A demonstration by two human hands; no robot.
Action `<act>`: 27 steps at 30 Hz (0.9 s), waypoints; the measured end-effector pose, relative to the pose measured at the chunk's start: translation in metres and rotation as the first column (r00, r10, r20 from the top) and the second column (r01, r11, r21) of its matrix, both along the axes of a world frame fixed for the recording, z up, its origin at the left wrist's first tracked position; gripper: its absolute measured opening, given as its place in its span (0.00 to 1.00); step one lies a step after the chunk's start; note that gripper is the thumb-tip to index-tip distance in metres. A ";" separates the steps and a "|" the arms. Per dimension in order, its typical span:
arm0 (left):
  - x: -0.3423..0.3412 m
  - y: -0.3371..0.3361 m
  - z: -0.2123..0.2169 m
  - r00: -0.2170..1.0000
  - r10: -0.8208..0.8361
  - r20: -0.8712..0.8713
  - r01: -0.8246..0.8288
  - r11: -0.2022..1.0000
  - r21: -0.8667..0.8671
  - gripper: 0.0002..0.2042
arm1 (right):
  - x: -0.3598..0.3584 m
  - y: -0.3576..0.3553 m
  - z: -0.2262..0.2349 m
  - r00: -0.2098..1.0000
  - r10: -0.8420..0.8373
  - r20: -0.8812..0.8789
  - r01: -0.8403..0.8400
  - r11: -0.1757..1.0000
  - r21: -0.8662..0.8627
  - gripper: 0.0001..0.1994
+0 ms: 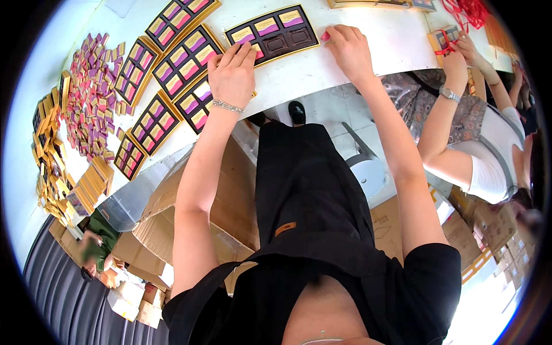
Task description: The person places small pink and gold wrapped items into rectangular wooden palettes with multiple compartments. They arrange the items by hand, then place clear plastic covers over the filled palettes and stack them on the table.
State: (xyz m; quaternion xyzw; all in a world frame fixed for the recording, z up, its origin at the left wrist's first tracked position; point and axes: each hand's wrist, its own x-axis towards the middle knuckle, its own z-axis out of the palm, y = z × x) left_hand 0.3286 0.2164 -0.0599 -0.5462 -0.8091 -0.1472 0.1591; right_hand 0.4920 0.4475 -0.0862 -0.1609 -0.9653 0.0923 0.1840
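Note:
A gold-edged box [315, 41] with a dark tray lies on the white table before me. Its far row holds three purple-and-gold wrapped chocolates [266, 26]; two dark slots in the near row have nothing in them. My left hand [233, 75], a chain bracelet at its wrist, reaches over the box's near-left corner. Its fingers are bent together on a pink-wrapped chocolate [256, 51] in the near row, partly hidden by them. Just off the box's right end, my right hand [349, 52] pinches another pink-wrapped chocolate [326, 35] between thumb and fingers.
Several filled boxes [187, 60] stand to the left, beside a heap of loose wrapped chocolates [89, 98] and a pile of gold packaging [52, 167]. At right, a co-worker's hands [460, 54] handle a red-ribboned box [441, 41]. Below the table are a cardboard carton [224, 184] and a stool [368, 175].

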 end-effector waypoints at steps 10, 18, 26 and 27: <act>-0.004 0.015 0.010 0.973 0.013 0.230 -0.054 0.984 0.170 0.05 | -0.059 -0.029 0.048 0.869 0.494 -0.025 -0.493 0.869 0.044 0.27; -0.009 0.031 -0.002 0.955 -0.282 0.092 0.286 0.958 -0.030 0.15 | 0.036 -0.013 0.000 0.968 -0.249 -0.027 0.240 0.954 -0.180 0.20; 0.023 0.027 0.002 0.993 -0.104 0.052 0.108 0.992 -0.069 0.18 | 0.041 0.003 0.011 0.812 -0.543 -0.213 -0.482 -0.419 -0.770 0.22; 0.024 0.028 0.000 0.994 -0.102 0.032 0.104 0.993 -0.055 0.18 | 0.040 0.005 0.010 0.807 -0.532 -0.257 -0.534 -0.469 -0.703 0.23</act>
